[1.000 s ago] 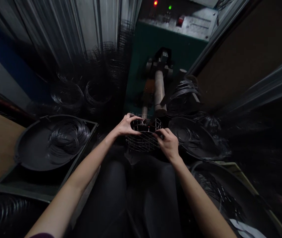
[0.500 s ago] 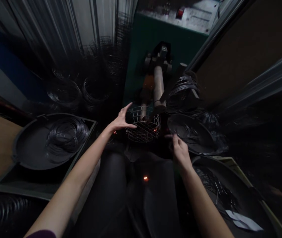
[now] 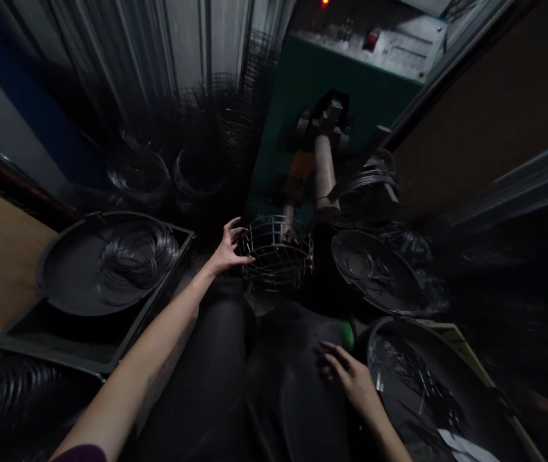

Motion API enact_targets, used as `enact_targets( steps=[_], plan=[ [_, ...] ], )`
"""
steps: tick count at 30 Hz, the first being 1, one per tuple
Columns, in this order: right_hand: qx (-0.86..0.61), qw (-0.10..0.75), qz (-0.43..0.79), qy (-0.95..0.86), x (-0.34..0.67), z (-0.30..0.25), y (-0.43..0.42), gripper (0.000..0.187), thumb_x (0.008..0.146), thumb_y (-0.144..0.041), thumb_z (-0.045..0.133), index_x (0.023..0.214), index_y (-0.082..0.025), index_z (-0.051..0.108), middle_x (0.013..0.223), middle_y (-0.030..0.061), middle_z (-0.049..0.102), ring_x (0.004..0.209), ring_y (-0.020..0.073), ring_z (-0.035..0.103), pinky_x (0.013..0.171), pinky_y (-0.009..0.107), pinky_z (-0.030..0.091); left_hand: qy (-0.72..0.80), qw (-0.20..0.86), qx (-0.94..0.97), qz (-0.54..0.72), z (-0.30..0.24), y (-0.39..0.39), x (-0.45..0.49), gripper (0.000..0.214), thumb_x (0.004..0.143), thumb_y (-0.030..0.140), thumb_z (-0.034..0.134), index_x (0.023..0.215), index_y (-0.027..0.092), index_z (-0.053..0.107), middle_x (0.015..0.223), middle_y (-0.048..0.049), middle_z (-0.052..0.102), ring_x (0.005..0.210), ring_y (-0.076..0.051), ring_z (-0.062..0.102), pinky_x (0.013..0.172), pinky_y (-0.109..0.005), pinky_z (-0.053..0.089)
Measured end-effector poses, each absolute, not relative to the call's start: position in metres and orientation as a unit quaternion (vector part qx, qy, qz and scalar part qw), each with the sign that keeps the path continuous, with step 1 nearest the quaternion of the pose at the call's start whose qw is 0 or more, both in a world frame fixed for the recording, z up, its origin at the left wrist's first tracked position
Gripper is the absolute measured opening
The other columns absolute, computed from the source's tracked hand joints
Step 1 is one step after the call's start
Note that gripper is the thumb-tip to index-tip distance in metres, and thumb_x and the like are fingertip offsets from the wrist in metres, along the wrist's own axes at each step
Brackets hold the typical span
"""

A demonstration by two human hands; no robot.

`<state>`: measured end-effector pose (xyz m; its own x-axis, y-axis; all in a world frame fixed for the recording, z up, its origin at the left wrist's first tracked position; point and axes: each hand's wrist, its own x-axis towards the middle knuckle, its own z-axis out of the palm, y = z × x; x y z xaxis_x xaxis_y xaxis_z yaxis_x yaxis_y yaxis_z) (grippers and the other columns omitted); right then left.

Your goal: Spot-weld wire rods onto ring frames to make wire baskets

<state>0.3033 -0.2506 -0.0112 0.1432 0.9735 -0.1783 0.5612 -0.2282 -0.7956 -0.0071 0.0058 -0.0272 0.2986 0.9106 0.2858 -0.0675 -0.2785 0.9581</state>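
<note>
A round wire basket (image 3: pixel 278 247) sits at the lower arm of a green machine (image 3: pixel 278 122), below its thick upper cylinder (image 3: pixel 323 167). My left hand (image 3: pixel 228 250) is at the basket's left side, thumb and curled fingers on its wires. My right hand (image 3: pixel 353 378) hovers over my right thigh, beside a dark round tray (image 3: pixel 466 359) of short wire pieces. Its fingers are loosely apart and nothing shows between them, though the fingertips are dark and slightly blurred.
A black tray (image 3: pixel 69 263) with coiled wire rings (image 3: pixel 142 256) stands on the left. Another dark tray (image 3: pixel 399 289) lies right of the basket. More wire rings (image 3: pixel 139 170) stand at the back left. White paper (image 3: pixel 466 446) lies in the near right tray.
My right hand has drawn back from beside the basket, down toward my thigh. The left hand has shifted to the basket's left edge. Sparks seen earlier are gone, and the view has turned slightly.
</note>
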Motion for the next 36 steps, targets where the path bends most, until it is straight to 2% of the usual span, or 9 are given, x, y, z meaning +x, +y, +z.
enact_targets(
  steps=[3,8,11,14,16,18,21,25,36],
  plan=[
    [-0.686,0.338,0.362,-0.533,0.279,0.038,-0.217,0.052,0.077,-0.051,0.063,0.12,-0.022,0.062,0.101,0.0067,0.069,0.087,0.0203,0.065,0.074,0.029,0.054,0.292,0.417,0.729,0.457,0.002,-0.015,-0.016,0.104,0.052,0.031,0.085,0.137,0.029,0.024,0.131,-0.0107,0.041,0.128,-0.028,0.04,0.108,-0.049,0.033],
    [-0.591,0.244,0.46,-0.616,0.231,0.101,-0.143,0.031,0.076,-0.044,0.067,0.088,-0.017,0.072,0.084,0.0043,0.071,0.081,0.0187,0.065,0.076,0.028,0.05,0.27,0.265,0.864,0.332,0.04,-0.039,-0.001,0.083,0.054,0.021,0.08,0.129,0.026,0.044,0.131,-0.0103,0.04,0.124,-0.031,0.038,0.106,-0.05,0.035],
    [-0.609,0.198,0.345,-0.686,0.222,0.102,-0.119,0.022,0.081,-0.036,0.063,0.086,-0.017,0.073,0.081,0.004,0.071,0.077,0.0181,0.066,0.075,0.027,0.049,0.279,0.227,0.89,0.28,0.044,-0.043,0.01,0.077,0.055,0.021,0.078,0.126,0.026,0.049,0.132,-0.011,0.036,0.124,-0.033,0.035,0.104,-0.051,0.037],
    [-0.605,0.138,0.141,-0.772,0.223,0.089,-0.12,0.025,0.085,-0.032,0.059,0.102,-0.017,0.07,0.099,0.0083,0.071,0.086,0.0211,0.067,0.077,0.029,0.05,0.285,0.225,0.892,0.27,0.042,-0.041,0.013,0.075,0.056,0.023,0.077,0.126,0.025,0.051,0.132,-0.0109,0.033,0.123,-0.033,0.035,0.104,-0.051,0.037],
    [-0.573,0.096,0.07,-0.811,0.226,0.079,-0.126,0.033,0.087,-0.031,0.057,0.118,-0.018,0.063,0.112,0.009,0.067,0.091,0.0219,0.067,0.073,0.028,0.051,0.292,0.237,0.885,0.273,0.04,-0.039,0.014,0.074,0.056,0.024,0.077,0.126,0.026,0.052,0.132,-0.0105,0.033,0.123,-0.032,0.035,0.104,-0.051,0.037],
    [-0.551,0.079,0.037,-0.83,0.23,0.071,-0.13,0.035,0.09,-0.028,0.052,0.123,-0.022,0.059,0.116,0.0062,0.066,0.091,0.0197,0.068,0.067,0.025,0.051,0.302,0.25,0.877,0.279,0.038,-0.038,0.015,0.073,0.055,0.024,0.078,0.124,0.026,0.054,0.131,-0.01,0.033,0.123,-0.033,0.035,0.105,-0.051,0.036],
    [-0.541,0.098,0.004,-0.835,0.235,0.065,-0.127,0.032,0.093,-0.026,0.046,0.121,-0.025,0.061,0.114,0.0031,0.067,0.086,0.0169,0.068,0.061,0.022,0.049,0.311,0.265,0.865,0.292,0.035,-0.034,0.018,0.071,0.055,0.023,0.079,0.122,0.027,0.055,0.131,-0.0094,0.033,0.124,-0.033,0.035,0.106,-0.051,0.036],
    [-0.532,0.131,0.0,-0.836,0.239,0.069,-0.114,0.03,0.092,-0.027,0.049,0.119,-0.027,0.062,0.112,0.0027,0.068,0.083,0.016,0.069,0.06,0.022,0.049,0.312,0.279,0.854,0.309,0.033,-0.025,0.022,0.07,0.055,0.023,0.078,0.121,0.028,0.054,0.131,-0.0088,0.034,0.124,-0.033,0.037,0.106,-0.051,0.037],
    [-0.526,0.117,-0.019,-0.842,0.24,0.076,-0.096,0.029,0.091,-0.027,0.05,0.118,-0.026,0.062,0.111,0.0012,0.068,0.085,0.0173,0.069,0.062,0.023,0.049,0.3,0.303,0.848,0.315,0.037,-0.009,0.02,0.07,0.056,0.021,0.077,0.122,0.027,0.054,0.131,-0.0085,0.033,0.128,-0.031,0.035,0.108,-0.047,0.036]
  ],
)
